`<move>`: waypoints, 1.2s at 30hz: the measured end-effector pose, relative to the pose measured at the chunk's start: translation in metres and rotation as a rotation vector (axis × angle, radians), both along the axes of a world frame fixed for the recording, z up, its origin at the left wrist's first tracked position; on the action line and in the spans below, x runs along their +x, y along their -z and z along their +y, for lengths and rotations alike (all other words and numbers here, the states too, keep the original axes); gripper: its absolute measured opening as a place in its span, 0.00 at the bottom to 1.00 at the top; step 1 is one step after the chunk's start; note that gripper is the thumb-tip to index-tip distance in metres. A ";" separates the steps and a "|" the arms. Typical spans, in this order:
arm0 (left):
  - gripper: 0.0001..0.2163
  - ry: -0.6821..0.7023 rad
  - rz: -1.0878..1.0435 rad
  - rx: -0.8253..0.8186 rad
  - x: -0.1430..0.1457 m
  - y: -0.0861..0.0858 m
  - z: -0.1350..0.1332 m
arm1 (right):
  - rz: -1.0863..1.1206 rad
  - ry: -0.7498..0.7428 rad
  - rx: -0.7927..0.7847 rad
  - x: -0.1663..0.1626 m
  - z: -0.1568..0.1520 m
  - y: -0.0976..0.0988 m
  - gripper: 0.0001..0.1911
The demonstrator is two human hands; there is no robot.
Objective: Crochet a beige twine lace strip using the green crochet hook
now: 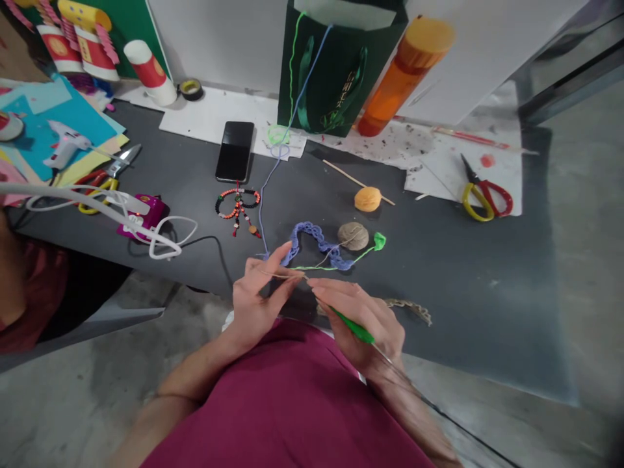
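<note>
My left hand point(258, 296) pinches a thin tan yarn point(283, 275) between thumb and fingers, just above the dark table's edge. My right hand point(363, 318) grips a green crochet hook point(355, 325), its tip close to that yarn. A small beige yarn ball point(353, 236) lies beyond my hands, next to a purple crocheted strip point(316, 244) and a bright green yarn end point(377, 242). A tan crocheted piece point(409, 309) lies just right of my right hand.
An orange yarn ball point(367, 199) rests on a wooden stick, near a beaded ornament point(238, 208) and a black phone point(234, 151). Red-yellow scissors point(485, 198), a glue gun point(65, 143), an orange bottle point(402, 78) and a green bag point(341, 65) stand around. A person's red sleeve point(29, 286) shows at left.
</note>
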State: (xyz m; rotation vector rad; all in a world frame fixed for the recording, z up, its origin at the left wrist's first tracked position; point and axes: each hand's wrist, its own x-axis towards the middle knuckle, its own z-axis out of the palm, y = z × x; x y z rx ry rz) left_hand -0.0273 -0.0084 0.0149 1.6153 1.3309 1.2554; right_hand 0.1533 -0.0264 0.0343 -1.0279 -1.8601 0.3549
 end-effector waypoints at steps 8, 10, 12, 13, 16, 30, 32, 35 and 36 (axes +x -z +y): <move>0.28 0.014 0.128 0.352 0.003 0.006 -0.001 | -0.071 0.007 -0.031 0.001 -0.001 0.004 0.17; 0.29 -0.019 -0.011 0.207 0.006 0.005 -0.004 | -0.077 0.007 -0.014 0.002 -0.002 0.007 0.18; 0.32 -0.062 -0.213 -0.001 0.008 0.001 -0.005 | -0.071 0.007 0.020 0.002 -0.004 0.012 0.19; 0.34 -0.065 -0.335 -0.110 0.009 -0.001 -0.005 | -0.059 0.007 0.046 0.002 -0.004 0.015 0.21; 0.46 0.059 -0.667 -0.489 0.010 -0.008 0.001 | 0.017 0.028 0.110 -0.001 -0.002 0.021 0.24; 0.39 0.238 -1.115 -0.952 0.005 -0.002 0.011 | 0.409 0.289 -0.195 -0.015 -0.012 0.041 0.08; 0.37 0.249 -1.108 -0.926 0.004 -0.001 0.012 | 0.513 0.268 -0.307 -0.017 -0.010 0.036 0.05; 0.35 0.252 -1.103 -0.913 0.002 0.000 0.013 | 0.718 0.220 -0.524 -0.019 -0.002 0.028 0.04; 0.35 0.250 -1.101 -0.915 0.002 -0.001 0.013 | 0.773 0.205 -0.589 -0.019 0.001 0.026 0.05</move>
